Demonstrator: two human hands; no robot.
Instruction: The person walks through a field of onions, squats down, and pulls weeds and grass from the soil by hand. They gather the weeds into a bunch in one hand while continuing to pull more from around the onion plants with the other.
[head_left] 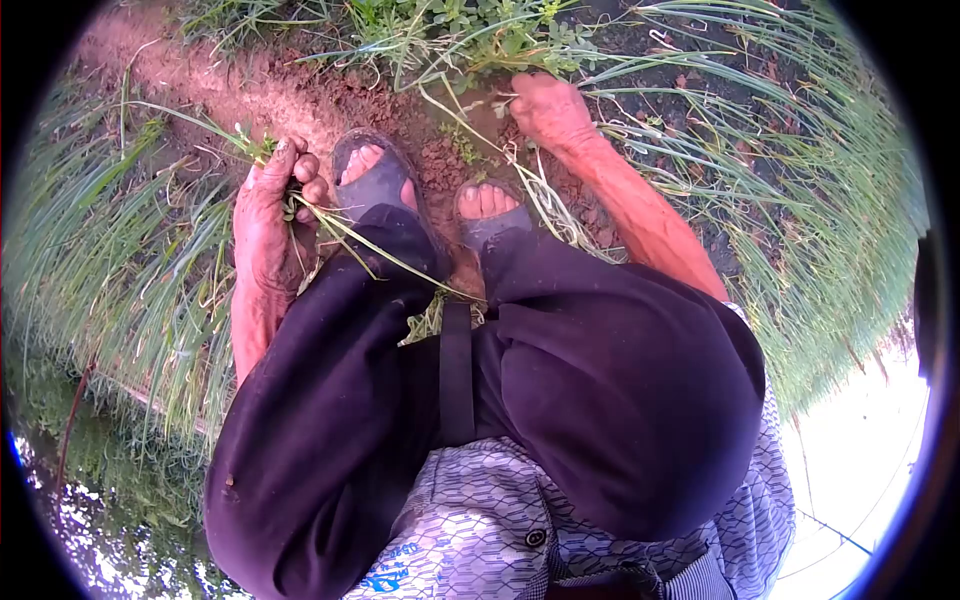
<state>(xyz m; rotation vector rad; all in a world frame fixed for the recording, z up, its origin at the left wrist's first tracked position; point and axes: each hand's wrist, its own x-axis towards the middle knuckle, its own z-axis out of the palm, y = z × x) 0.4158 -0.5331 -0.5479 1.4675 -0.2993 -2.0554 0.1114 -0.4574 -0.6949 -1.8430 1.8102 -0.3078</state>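
My left hand [272,200] is closed around a small bunch of pulled weeds [345,232]. Leafy green tips poke out above the thumb, and long pale stems trail down toward my knee. Farther forward, my right hand [552,110] is low at the ground with its fingers curled together. Its fingertips are at the base of a leafy green weed clump [500,40]; what they grip there is hidden. Thin onion-like leaves [690,130] spread beside that hand.
My sandalled feet [385,175] stand on reddish bare soil [240,75] between two rows of tall, narrow green plants [120,260]. Loose pale stems [545,195] lie by my right foot. My bent knees [630,390] fill the lower middle.
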